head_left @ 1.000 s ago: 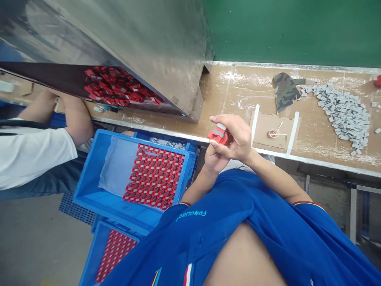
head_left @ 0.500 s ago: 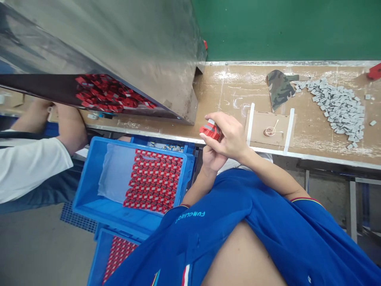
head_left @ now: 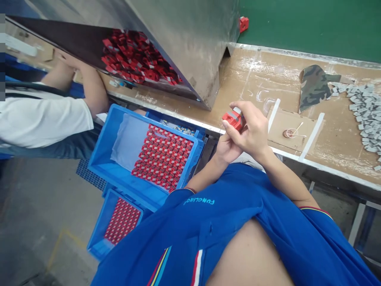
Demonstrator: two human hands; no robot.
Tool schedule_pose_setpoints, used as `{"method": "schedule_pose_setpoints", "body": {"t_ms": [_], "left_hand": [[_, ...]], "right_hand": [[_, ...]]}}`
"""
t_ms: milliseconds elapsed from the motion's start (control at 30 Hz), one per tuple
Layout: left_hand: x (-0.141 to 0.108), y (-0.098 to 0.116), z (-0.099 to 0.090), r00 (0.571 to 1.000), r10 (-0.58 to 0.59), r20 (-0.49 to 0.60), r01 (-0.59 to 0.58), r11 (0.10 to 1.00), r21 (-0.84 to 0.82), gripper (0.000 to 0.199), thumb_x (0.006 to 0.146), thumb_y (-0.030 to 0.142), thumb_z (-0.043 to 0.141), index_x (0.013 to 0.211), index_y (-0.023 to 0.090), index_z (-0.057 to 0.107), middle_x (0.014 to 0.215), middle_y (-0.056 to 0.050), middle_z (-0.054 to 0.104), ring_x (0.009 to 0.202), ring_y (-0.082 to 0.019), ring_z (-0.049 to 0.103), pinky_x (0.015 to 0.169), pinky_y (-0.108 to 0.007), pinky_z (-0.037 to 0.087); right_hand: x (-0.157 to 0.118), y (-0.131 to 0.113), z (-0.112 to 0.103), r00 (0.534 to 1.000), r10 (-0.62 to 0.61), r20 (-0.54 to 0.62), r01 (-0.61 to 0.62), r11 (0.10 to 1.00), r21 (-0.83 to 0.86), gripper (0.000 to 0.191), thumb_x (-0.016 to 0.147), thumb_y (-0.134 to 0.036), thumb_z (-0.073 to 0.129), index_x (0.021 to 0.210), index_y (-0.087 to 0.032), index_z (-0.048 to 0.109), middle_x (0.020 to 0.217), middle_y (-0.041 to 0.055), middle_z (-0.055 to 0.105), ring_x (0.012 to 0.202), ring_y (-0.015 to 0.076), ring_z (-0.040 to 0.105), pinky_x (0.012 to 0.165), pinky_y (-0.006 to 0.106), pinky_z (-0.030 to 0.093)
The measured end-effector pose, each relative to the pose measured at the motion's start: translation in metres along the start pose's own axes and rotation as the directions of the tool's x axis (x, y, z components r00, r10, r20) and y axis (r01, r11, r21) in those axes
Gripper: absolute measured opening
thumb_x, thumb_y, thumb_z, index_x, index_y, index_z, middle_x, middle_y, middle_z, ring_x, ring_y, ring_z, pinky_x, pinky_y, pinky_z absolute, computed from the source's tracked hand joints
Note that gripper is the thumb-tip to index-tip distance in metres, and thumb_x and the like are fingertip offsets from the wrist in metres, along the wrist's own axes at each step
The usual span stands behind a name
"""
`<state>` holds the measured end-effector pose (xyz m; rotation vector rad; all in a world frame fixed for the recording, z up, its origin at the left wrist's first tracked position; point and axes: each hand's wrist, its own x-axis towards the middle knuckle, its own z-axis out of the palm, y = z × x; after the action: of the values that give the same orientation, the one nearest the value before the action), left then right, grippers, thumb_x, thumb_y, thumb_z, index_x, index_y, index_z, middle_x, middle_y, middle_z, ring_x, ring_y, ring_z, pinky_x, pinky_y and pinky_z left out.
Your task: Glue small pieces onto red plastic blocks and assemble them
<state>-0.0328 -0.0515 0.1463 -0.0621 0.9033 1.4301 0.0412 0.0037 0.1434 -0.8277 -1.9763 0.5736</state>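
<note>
Between my two hands is a red block with grey pieces on it (head_left: 233,118), held over the front edge of the workbench. My right hand (head_left: 253,129) grips it from the right, thumb and forefinger around its sides. Below and behind it my left hand (head_left: 226,149) is curled against the block, its fingers partly hidden by my right hand. To the right lies a cardboard piece (head_left: 275,133) with white tape strips, bearing a small round item (head_left: 288,133) and cotton swabs. A heap of small grey pieces (head_left: 364,113) lies farther right.
A blue crate (head_left: 101,143) with rows of red blocks stands lower left, a second crate (head_left: 101,248) below it. A metal bin (head_left: 190,51) holds loose red blocks. Camouflage cloth (head_left: 314,87) lies on the bench (head_left: 238,73). Another person's arm (head_left: 95,89) is at left.
The view has shifted, so the bench, crates and bin appear elsewhere in the picture. Both hands remain around the red block. More of the second crate now shows.
</note>
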Motion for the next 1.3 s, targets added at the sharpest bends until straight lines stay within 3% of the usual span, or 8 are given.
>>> {"method": "schedule_pose_setpoints", "body": {"t_ms": [100,200,433,533,667,933,1100,1300], "left_hand": [[-0.001,0.001,0.001,1.0,-0.023,0.012,0.024,0.999,-0.025,0.04,0.107,0.023,0.039,0.134,0.016,0.067,0.134,-0.007,0.072,0.147,-0.018,0.053,0.115,-0.022,0.05],[-0.001,0.002,0.0,0.998,-0.055,0.008,0.055,0.998,-0.031,0.041,0.108,0.023,0.037,0.134,0.015,0.067,0.134,-0.008,0.073,0.146,-0.018,0.054,0.118,-0.026,0.05],[0.005,0.001,-0.008,1.0,0.004,0.021,-0.003,1.0,-0.028,0.038,0.106,0.024,0.045,0.136,0.018,0.066,0.134,-0.006,0.073,0.157,-0.019,0.042,0.123,-0.027,0.047],[0.007,0.001,-0.01,0.999,-0.007,0.034,0.008,0.999,-0.038,0.043,0.106,0.022,0.04,0.143,0.02,0.061,0.129,-0.005,0.074,0.154,-0.021,0.047,0.121,-0.036,0.051],[0.008,0.0,-0.011,0.999,-0.027,0.037,0.028,0.999,-0.025,0.047,0.106,0.021,0.036,0.149,0.022,0.056,0.132,-0.004,0.073,0.148,-0.022,0.054,0.118,-0.037,0.054],[0.009,0.001,-0.012,0.999,-0.006,0.049,0.007,1.0,-0.019,0.043,0.105,0.036,0.052,0.146,0.025,0.06,0.139,-0.004,0.07,0.147,-0.026,0.056,0.116,-0.039,0.055],[0.008,0.0,-0.017,0.994,0.007,0.108,-0.005,1.0,-0.013,0.044,0.108,0.038,0.043,0.146,0.022,0.06,0.134,-0.007,0.073,0.145,-0.026,0.058,0.119,-0.041,0.052],[0.006,-0.001,-0.019,0.995,0.04,0.093,-0.043,0.999,0.025,0.059,0.108,0.057,0.034,0.148,0.02,0.056,0.138,-0.008,0.07,0.148,-0.028,0.054,0.123,-0.043,0.048]], "right_hand": [[-0.001,0.0,0.001,0.999,-0.025,-0.031,0.025,1.0,0.003,0.037,0.099,-0.054,0.058,0.117,-0.022,0.064,0.109,0.0099,0.076,0.096,0.0265,0.072,0.083,0.041,0.054],[-0.001,0.001,0.002,0.999,-0.019,-0.04,0.019,1.0,0.006,0.038,0.099,-0.054,0.058,0.118,-0.022,0.064,0.108,0.01,0.075,0.096,0.0272,0.071,0.085,0.042,0.054],[-0.001,0.004,0.006,0.998,-0.049,-0.031,0.048,0.998,-0.046,0.04,0.099,-0.054,0.057,0.121,-0.021,0.064,0.114,0.0118,0.076,0.104,0.0287,0.072,0.089,0.043,0.055],[-0.002,0.004,0.007,0.995,-0.081,-0.055,0.075,0.992,-0.101,0.042,0.1,-0.055,0.055,0.122,-0.021,0.065,0.112,0.0123,0.077,0.102,0.0281,0.073,0.086,0.042,0.055],[-0.002,0.005,0.009,0.987,-0.129,-0.1,0.116,0.986,-0.119,0.043,0.101,-0.055,0.054,0.121,-0.019,0.065,0.109,0.0122,0.078,0.1,0.0274,0.074,0.085,0.041,0.055],[-0.004,0.007,0.011,0.986,-0.141,-0.089,0.13,0.985,-0.115,0.049,0.101,-0.06,0.052,0.126,-0.019,0.065,0.116,0.0137,0.077,0.109,0.0299,0.073,0.092,0.044,0.056],[-0.004,0.007,0.011,0.97,-0.213,-0.12,0.194,0.969,-0.154,0.051,0.102,-0.062,0.048,0.121,-0.019,0.067,0.112,0.013,0.078,0.103,0.0277,0.075,0.087,0.041,0.057],[-0.002,0.0,0.008,0.94,-0.292,-0.177,0.275,0.954,-0.116,0.046,0.102,-0.058,0.052,0.12,-0.018,0.066,0.108,0.0112,0.079,0.099,0.0258,0.076,0.088,0.038,0.055]]}}
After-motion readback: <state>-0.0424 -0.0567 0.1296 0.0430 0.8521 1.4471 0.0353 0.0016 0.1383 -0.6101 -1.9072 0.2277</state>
